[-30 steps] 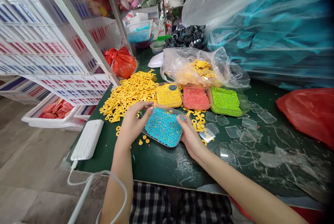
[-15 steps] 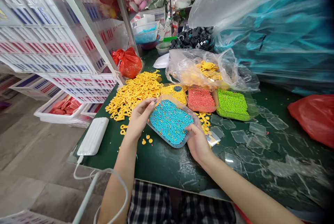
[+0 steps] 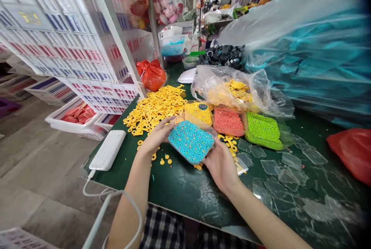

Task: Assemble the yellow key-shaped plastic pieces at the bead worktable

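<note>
The left hand [image 3: 158, 137] is closed on the left end of a clear, shallow plastic tray filled with turquoise beads [image 3: 191, 140], fingers curled over its far-left corner. The right hand [image 3: 222, 166] grips the tray's near-right corner from below, thumb on the rim. Held between both hands, the tray sits at a slant over the near-middle of the dark green bench [image 3: 174, 187].

Just behind it, three more clear trays stand in a row: one of yellow beads [image 3: 198, 112], one of coral-red beads [image 3: 228, 121] and one of bright green beads [image 3: 263, 127]. A few small yellow rings [image 3: 164, 161] lie scattered below the left hand, and a broad heap of flat yellow plastic pieces [image 3: 156, 106] spreads behind it.

Beyond the row of trays is a crumpled clear plastic bag holding more yellow pieces [image 3: 234, 86]. Flat clear plastic lids [image 3: 272, 167] are strewn across the bench to the right. A white ribbed power bank [image 3: 108, 155] with a white cable lies at the bench's left edge. Farther back are a knotted red plastic bag [image 3: 152, 75] and a pile of black parts [image 3: 224, 55].
</note>
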`<state>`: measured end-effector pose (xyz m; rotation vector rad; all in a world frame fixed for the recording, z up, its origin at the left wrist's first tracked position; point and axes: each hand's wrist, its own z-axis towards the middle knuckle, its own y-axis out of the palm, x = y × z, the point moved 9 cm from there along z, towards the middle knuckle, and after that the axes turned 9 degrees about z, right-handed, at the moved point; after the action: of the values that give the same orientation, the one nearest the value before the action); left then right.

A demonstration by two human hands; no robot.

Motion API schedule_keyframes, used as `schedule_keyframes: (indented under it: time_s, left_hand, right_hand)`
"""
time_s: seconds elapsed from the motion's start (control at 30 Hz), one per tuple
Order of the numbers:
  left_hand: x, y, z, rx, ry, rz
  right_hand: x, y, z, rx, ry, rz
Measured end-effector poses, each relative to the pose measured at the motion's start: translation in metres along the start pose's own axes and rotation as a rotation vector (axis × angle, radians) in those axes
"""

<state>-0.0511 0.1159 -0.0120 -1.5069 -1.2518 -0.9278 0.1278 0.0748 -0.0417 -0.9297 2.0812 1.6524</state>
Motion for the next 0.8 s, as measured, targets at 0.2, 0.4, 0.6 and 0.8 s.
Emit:
schedule_keyframes:
  time_s: [0.2, 0.4, 0.6, 0.8]
  left_hand:
    - [-0.005, -0.057, 0.003, 0.438, 0.003, -0.112]
    - [-0.011, -0.09, 0.005, 0.669, 0.092, -0.047]
    - [-0.016, -0.1, 0.01, 0.7, 0.119, 0.148]
    - [-0.016, -0.097, 0.014, 0.635, 0.137, 0.317]
  right_hand:
    - [-0.008, -0.007, 0.006, -0.033, -0.034, -0.046]
    - [-0.001, -0.01, 0.008, -0.048, -0.015, -0.13]
    - [0.01, -0.012, 0.007, -0.031, 0.061, -0.152]
    - [0.019, -0.018, 0.013, -0.101, 0.159, -0.232]
